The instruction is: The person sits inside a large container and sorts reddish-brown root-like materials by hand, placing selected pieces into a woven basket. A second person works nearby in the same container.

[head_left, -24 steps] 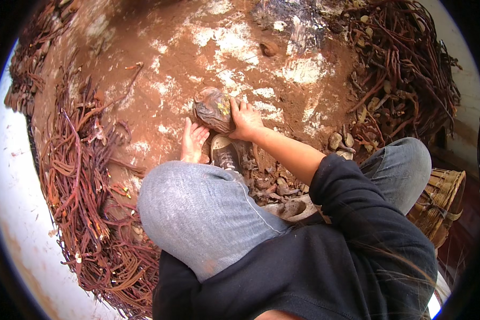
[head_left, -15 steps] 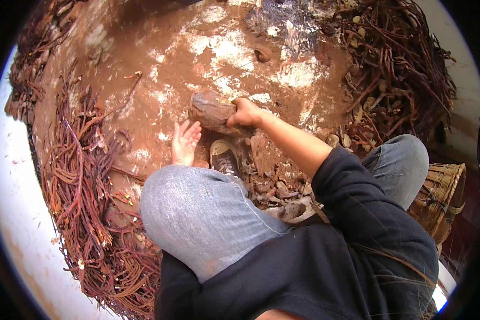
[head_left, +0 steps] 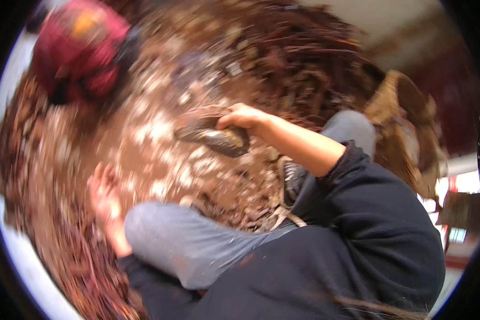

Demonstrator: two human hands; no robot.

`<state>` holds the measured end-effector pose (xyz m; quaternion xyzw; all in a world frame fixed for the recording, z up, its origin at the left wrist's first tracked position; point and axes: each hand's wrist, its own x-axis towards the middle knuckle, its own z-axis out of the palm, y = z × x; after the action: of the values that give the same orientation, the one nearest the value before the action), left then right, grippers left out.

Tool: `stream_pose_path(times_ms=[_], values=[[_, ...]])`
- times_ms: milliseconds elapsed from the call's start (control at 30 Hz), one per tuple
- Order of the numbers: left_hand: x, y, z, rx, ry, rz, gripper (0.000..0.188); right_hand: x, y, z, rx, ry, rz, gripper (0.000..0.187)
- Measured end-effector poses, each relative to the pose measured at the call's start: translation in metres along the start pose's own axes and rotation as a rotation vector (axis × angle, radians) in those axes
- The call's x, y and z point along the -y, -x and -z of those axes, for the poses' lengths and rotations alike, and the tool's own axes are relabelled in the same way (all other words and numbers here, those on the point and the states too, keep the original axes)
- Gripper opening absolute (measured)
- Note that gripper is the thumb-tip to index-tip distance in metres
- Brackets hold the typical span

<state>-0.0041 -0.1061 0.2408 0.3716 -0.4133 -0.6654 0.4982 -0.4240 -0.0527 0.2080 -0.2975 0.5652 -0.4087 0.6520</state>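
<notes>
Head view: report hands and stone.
Right hand grips the stone, lifted above the reddish ground. Left hand open, low by the knee. Picture blurred; nothing seen between stone and ground.

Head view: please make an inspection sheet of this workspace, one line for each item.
Surface: reddish-brown ground with pale patches, blurred.
Job's things: dark rounded block, off the ground.
Clutter: heaps of reddish-brown strips; woven basket.
Grippers: right hand grips the block; left hand open, low over the ground; contact unclear.
Cables: nothing seen.
Surroundings: blurred person in red at top left.
</notes>
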Motion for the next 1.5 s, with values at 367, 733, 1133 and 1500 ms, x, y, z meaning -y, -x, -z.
stream_pose_path(times_ms=[367, 733, 1133, 1500], values=[[-0.093, -0.015, -0.186, 0.541, -0.184, -0.096, 0.06, 0.141, 0.385, 0.163, -0.933, 0.102, 0.768, 0.033], [-0.03, 0.011, -0.322, 0.838, -0.387, 0.069, 0.04, 0.123, 0.434, 0.29, -1.482, 1.132, -0.003, 0.059], [0.018, 0.003, -0.258, 0.936, -1.301, -0.098, 0.041, 0.156, 0.2, 0.088, -0.417, 1.401, 0.326, 0.04], [0.006, 0.037, -0.213, 1.124, -1.793, -0.107, 0.052, 0.089, 0.071, 0.012, 0.284, 1.781, 0.31, 0.026]])
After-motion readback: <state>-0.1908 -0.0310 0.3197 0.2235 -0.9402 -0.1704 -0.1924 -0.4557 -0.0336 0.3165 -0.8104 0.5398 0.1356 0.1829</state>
